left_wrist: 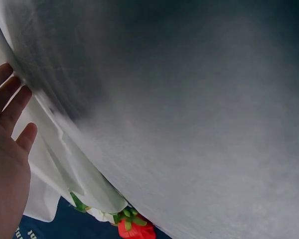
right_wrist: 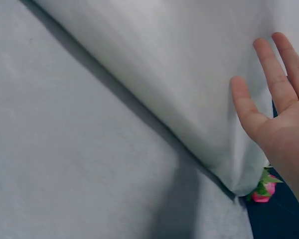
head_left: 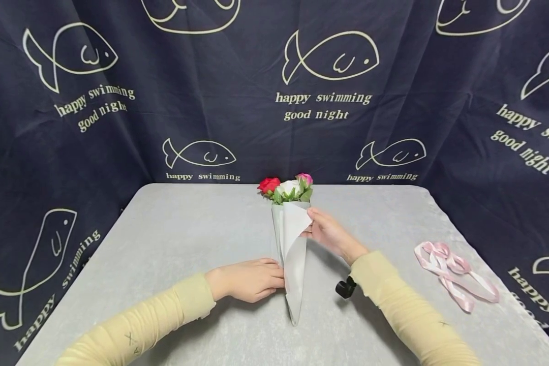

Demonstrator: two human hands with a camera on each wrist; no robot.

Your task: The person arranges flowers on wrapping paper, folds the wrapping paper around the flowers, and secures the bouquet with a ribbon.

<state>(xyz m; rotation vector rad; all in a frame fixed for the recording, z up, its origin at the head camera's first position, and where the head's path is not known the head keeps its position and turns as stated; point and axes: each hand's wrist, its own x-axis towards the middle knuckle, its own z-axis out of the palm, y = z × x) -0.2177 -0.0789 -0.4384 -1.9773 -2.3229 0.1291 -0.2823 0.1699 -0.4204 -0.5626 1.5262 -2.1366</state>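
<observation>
A cone of pale wrapping paper (head_left: 295, 269) lies upright in view on the table, its tip toward me. From its top show a red rose (head_left: 269, 185), a white rose (head_left: 289, 188) and a pink rose (head_left: 304, 178) with green leaves. My right hand (head_left: 331, 233) pinches the loose white corner of the paper near the top right; in the right wrist view its other fingers (right_wrist: 271, 74) extend over the paper. My left hand (head_left: 251, 279) rests its straight fingers (left_wrist: 15, 107) against the paper's left edge, lower down. The stems are hidden inside.
A loosely looped pink ribbon (head_left: 453, 269) lies at the right side of the grey table (head_left: 187, 218). A small black object (head_left: 345, 288) shows at the right cuff. Dark blue cloth (head_left: 256, 101) with fish drawings hangs behind and at both sides.
</observation>
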